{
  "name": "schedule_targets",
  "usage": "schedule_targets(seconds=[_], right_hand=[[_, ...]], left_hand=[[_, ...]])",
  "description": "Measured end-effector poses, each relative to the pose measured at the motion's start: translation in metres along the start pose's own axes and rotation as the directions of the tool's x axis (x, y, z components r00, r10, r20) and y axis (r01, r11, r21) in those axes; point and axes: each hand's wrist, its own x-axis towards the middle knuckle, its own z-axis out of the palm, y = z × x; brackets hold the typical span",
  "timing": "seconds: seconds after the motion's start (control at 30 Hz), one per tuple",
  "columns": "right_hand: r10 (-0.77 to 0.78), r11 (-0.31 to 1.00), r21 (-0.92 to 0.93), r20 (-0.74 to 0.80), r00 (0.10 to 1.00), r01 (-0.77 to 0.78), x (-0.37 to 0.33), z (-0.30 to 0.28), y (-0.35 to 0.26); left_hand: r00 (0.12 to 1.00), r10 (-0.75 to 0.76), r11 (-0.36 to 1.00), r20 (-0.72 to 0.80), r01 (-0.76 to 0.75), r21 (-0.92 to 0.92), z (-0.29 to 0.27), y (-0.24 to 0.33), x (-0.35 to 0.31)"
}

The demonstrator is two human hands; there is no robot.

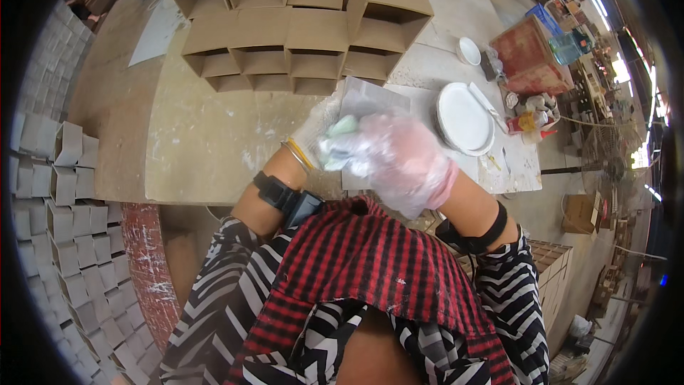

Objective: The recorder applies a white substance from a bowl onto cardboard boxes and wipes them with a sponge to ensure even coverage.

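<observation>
Your right hand, in a thin clear plastic glove, is curled over a small pale green pad or sponge; how tight the grip is you can't tell through the blurred glove, but the fingers look wrapped round it. Your left hand, in a whitish glove with a yellow band at the wrist, lies flat and touching the flat grey-white sheet of card just ahead of both hands, pinning its near left corner. The sheet runs forward and to the right from your hands, long axis roughly away from you, so the right hand with the pad is the nearer one to its middle. Just right of the right hand sits the round white plate with a white stick across its far edge. Past the sheet, the open brown cardboard boxes stand in rows on the pale worktable
</observation>
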Motion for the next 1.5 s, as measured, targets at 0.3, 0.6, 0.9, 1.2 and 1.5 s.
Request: schedule_targets(seconds=[0.3, 0.6, 0.9, 1.2, 1.5], right_hand=[[0.471, 0.863, 0.311, -0.213, 0.856, -0.397, -0.014, -0.021, 0.027], [0.222, 0.973, -0.022, -0.200, 0.954, -0.231, -0.023, -0.017, 0.006], [0.141, 0.986, -0.065, -0.130, 0.981, -0.151, -0.033, -0.020, 0.004], [0.095, 0.995, 0.018, -0.229, 0.969, -0.093, -0.025, -0.020, 0.020], [0.323, 0.944, 0.038, -0.305, 0.896, -0.327, -0.020, -0.018, 0.056]], left_hand=[[0.982, 0.093, 0.987, -0.167, -0.069, 0.144, -0.011, 0.000, 0.015], [0.973, 0.231, 0.926, 0.027, -0.228, 0.300, -0.034, -0.002, 0.021], [0.988, 0.118, 0.969, 0.099, -0.137, 0.205, -0.014, -0.001, 0.017], [0.971, 0.105, 0.969, -0.215, -0.051, 0.240, 0.011, -0.013, 0.004], [0.857, 0.291, 0.165, 0.426, -0.484, 0.859, -0.044, -0.023, 0.010]])
